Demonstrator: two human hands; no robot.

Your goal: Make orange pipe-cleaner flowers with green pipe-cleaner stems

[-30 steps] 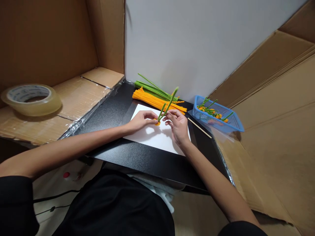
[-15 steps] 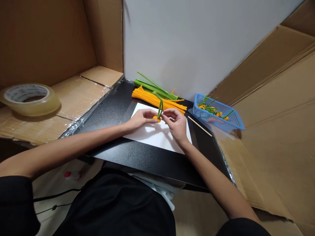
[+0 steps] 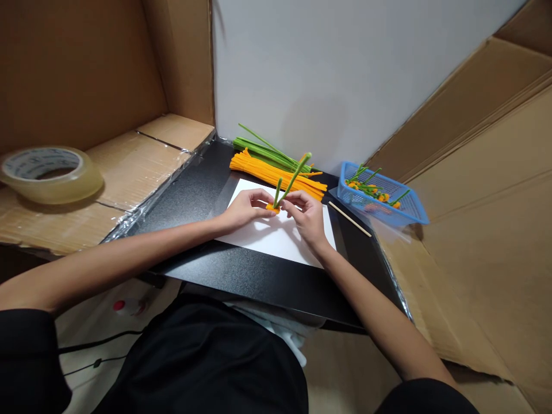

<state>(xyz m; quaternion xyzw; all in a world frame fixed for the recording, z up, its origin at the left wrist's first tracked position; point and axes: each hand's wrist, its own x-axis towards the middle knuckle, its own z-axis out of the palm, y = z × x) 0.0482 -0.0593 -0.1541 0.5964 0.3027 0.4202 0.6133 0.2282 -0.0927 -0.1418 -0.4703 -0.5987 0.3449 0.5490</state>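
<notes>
Over a white sheet of paper (image 3: pixel 276 244), my left hand (image 3: pixel 246 211) pinches a small orange pipe-cleaner piece (image 3: pixel 272 208) between thumb and fingers. A green pipe cleaner (image 3: pixel 295 175) rises from it in two unequal ends, the longer one leaning right. My right hand (image 3: pixel 305 217) is closed, thumb and forefinger pinched at the base of the green pipe cleaner. Behind the hands lie a bundle of orange pipe cleaners (image 3: pixel 276 174) and a bundle of green pipe cleaners (image 3: pixel 263 150).
A blue basket (image 3: pixel 379 214) at the right holds several orange and green pieces. Beside it lies a thin wooden stick (image 3: pixel 350 219). A roll of clear tape (image 3: pixel 81 187) sits on the cardboard at left. Cardboard walls flank the black table (image 3: pixel 224 270).
The green pipe cleaner was bent over at the top with its ends close together. Now its two ends stand apart in a V. Both hands have stayed nearly in place.
</notes>
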